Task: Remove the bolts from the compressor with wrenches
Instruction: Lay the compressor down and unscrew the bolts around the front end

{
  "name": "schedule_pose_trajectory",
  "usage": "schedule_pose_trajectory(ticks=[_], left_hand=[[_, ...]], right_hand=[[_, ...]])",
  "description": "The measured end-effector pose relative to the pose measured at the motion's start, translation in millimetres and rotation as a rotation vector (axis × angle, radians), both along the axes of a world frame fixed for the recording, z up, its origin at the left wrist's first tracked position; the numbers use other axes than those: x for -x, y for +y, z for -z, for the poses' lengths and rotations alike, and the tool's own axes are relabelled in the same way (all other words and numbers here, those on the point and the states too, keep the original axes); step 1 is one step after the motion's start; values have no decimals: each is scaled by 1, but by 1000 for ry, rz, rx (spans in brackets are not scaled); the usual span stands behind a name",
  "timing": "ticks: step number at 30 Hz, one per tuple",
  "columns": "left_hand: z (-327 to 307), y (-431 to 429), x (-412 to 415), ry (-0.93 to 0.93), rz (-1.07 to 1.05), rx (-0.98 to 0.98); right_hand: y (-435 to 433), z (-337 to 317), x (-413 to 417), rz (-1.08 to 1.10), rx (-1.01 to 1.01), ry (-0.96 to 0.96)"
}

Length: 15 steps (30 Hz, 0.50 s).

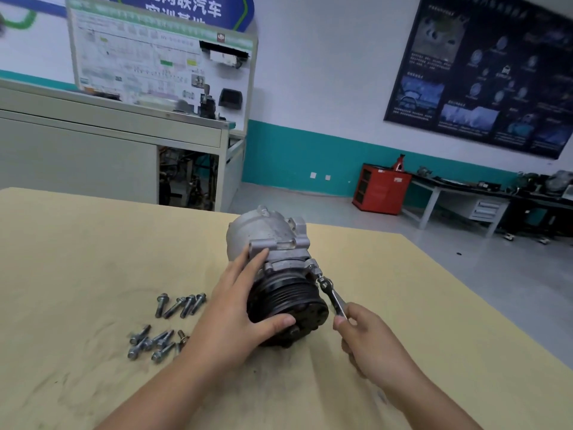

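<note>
Two hands at work: the left hand (245,308) lies spread over the compressor (266,234), thumb on its black pulley (285,294). The right hand (369,339) pinches the wrench (334,298), whose head sits on a bolt (314,270) just beyond it. Loose bolts (187,305) lie left of the left hand.

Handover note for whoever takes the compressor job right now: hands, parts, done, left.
Left hand: laid on the compressor, fingers on the housing, thumb on the black pulley, steadying it on the table.
Right hand: grips the wrench near its handle end. The wrench head is on a bolt at the compressor's right side.
Done: loose bolts lie in two clusters on the table, left of the compressor.
Left: back this bolt out and set it with the others. The far side is hidden, so check for more.
</note>
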State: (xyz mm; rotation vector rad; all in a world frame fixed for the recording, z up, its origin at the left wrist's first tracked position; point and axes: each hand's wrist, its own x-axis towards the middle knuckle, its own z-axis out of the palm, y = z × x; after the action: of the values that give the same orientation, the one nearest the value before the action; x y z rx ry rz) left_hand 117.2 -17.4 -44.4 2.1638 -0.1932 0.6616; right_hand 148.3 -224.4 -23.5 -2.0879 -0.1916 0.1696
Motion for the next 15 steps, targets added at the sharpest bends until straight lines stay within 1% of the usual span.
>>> schedule_pose_trajectory(ticks=[2, 4, 10, 12, 15], left_hand=[[3, 0, 1, -29, -17, -18], [4, 0, 2, -36, -15, -15], [5, 0, 3, -24, -8, -10], [5, 1, 3, -20, -8, -8], [6, 2, 4, -19, -1, -1]], right_hand=[[-1, 1, -3, 33, 65, -26], [-2, -1, -4, 36, 35, 20], [-2, -29, 0, -22, -80, 36], [3, -37, 0, -44, -42, 41], [0, -37, 0, -15, -13, 63]])
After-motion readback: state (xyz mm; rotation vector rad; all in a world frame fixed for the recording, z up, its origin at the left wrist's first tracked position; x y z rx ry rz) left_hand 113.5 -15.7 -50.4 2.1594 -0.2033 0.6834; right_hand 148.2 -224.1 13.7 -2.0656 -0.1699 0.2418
